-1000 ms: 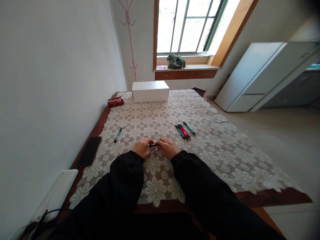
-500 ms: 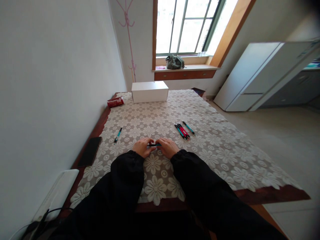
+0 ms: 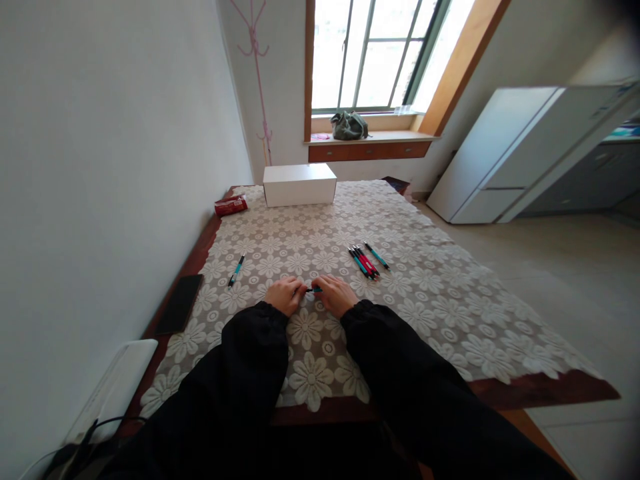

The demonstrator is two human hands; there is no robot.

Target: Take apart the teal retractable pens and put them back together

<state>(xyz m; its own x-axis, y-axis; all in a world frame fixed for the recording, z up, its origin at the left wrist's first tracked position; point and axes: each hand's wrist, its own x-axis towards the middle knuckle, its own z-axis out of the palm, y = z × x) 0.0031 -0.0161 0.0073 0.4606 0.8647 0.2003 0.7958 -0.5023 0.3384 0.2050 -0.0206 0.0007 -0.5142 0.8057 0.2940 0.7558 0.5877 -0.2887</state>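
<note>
Table with lace floral cloth [image 3: 430, 313], seen from the near edge. Left hand [image 3: 284, 295] and right hand [image 3: 336, 294]: both resting low on the cloth at the near centre, fingers curled inward, each pinching one end of a single pen [image 3: 313, 289] held crosswise between them; only a short teal and black stretch of the pen shows in the gap between the fingertips, the rest hidden under the fingers. Both arms in black sleeves [image 3: 400, 373], reaching in from the near edge. Lone teal pen [image 3: 237, 269]: lying flat on the cloth to the left of the hands and slightly farther, well apart from them, pointing diagonally. Cluster of pens [image 3: 367, 260]: teal, red and black barrels lying side by side and touching, to the right of the hands and farther, with one teal pen just beside the cluster on its right. Black phone [image 3: 179, 303]: flat on the bare wood at the left edge of the table, beside the cloth. White box [image 3: 299, 183]: long, closed, at the far end of the cloth, centre left. Red packet [image 3: 231, 204]: just left of the box, near the wall. Green bag [image 3: 349, 125]: on the window sill beyond the table. White cabinet [image 3: 505, 150]: far right, on the floor.
</note>
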